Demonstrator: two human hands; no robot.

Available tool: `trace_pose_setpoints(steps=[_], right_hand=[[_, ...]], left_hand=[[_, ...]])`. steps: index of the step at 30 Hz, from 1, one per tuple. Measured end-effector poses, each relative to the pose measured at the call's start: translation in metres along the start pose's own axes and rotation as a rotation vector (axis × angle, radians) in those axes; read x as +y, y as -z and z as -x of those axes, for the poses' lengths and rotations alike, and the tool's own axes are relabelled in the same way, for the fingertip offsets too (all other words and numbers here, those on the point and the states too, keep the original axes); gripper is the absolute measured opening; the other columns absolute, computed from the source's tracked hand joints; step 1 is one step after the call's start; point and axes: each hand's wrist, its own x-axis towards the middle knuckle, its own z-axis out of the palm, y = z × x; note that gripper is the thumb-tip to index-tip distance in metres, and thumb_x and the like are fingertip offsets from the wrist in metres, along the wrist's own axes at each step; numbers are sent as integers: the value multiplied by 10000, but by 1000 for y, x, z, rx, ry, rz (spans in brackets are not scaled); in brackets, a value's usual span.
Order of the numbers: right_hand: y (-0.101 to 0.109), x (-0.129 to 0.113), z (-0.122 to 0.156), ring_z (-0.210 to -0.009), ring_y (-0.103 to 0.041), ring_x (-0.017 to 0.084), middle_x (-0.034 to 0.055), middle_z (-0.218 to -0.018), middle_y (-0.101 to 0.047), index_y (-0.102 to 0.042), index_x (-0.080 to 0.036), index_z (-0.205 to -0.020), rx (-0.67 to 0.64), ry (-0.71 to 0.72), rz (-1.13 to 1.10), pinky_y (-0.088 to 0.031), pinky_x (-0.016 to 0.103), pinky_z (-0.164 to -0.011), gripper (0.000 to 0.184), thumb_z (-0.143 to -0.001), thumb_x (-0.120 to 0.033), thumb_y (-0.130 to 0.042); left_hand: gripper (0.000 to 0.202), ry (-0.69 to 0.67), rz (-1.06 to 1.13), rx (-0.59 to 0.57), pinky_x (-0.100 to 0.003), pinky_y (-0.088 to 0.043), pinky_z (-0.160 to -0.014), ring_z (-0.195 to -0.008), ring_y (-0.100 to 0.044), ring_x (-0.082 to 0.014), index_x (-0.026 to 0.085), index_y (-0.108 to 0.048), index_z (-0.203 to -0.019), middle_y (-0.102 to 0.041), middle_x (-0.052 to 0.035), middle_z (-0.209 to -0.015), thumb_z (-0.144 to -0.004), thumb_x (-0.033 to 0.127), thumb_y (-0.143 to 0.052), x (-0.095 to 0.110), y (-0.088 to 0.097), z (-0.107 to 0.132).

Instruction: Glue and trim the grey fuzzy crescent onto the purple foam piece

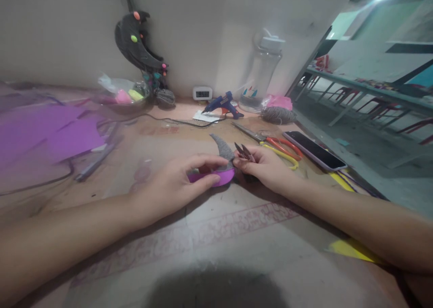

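My left hand [192,175] is closed around a purple band [226,177], thumb in front and fingers behind. A curved, pointed grey felt-like piece [221,146] rises from the band's top edge. Against the right end of this piece, my right hand [262,163] is closed, with thumb and finger pinched at its edge. Small pointed scissors [245,151] stick up out of the right hand, their two dark tips apart and aimed up and left. Their handles are hidden in the palm.
Behind my hands lie a blue glue gun [221,104], orange-and-yellow-handled scissors [270,143] and a phone [314,150]. Purple sheets [64,130] spread at left. A clear bottle [264,69], grey yarn [279,114] and small clock [202,93] stand along the wall, where a dark crescent [135,46] hangs.
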Motion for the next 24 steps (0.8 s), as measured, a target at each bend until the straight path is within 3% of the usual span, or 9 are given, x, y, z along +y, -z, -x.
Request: trace_pose_setpoints(steps=[3,7,10,12,16,20,24], right_hand=[[2,-1,2,-613,-508,102,-19,-736,-572,-590,-185,-934,55,80,74,-408,234,-569,256,-827,-413,-635],[11,-7,10,-885,-592,200,72,-990,-652,-606,-201,-1074,209,358,470,-462,328,-783,283,-917,-420,-519],[15,-8,16,-846,-593,217,80,-903,-657,-636,-195,-1074,153,499,722,-450,348,-779,293,-947,-397,-466],[14,-7,17,-818,-595,214,76,-891,-658,-632,-198,-1113,112,503,786,-448,345,-759,301,-930,-399,-505],[7,-5,14,-885,-613,214,81,-1046,-662,-599,-204,-1148,189,335,597,-469,326,-762,380,-833,-410,-653],[2,-7,7,-701,-570,142,7,-788,-632,-648,-193,-881,73,106,292,-443,263,-646,143,-830,-323,-615],[1,-5,5,-523,-405,69,-48,-647,-501,-570,-182,-804,107,37,-44,-327,212,-489,201,-770,-347,-680]], left_hand=[[283,-2,-11,24,-334,-510,-924,-1006,-665,-216,326,-701,-1134,-732,2,-1117,-877,405,-615,2,1,0],[268,-16,-32,73,-324,-513,-900,-954,-668,-204,317,-712,-1111,-733,2,-1082,-875,404,-621,3,1,-2],[255,-26,-29,75,-307,-525,-860,-945,-666,-200,309,-713,-1094,-728,-2,-1082,-873,397,-624,2,0,-2],[248,-16,-10,66,-292,-533,-823,-925,-668,-191,304,-703,-1092,-726,0,-1081,-875,392,-621,0,0,-2],[276,-9,35,80,-269,-536,-779,-853,-666,-156,296,-640,-1145,-720,11,-1005,-870,324,-632,-1,-1,0],[338,13,131,65,-284,-545,-761,-820,-674,-163,259,-594,-1162,-714,4,-873,-836,317,-666,2,-2,0],[448,156,353,-10,-304,-567,-702,-857,-700,-211,237,-574,-1185,-738,-49,-947,-778,373,-702,8,3,0]])
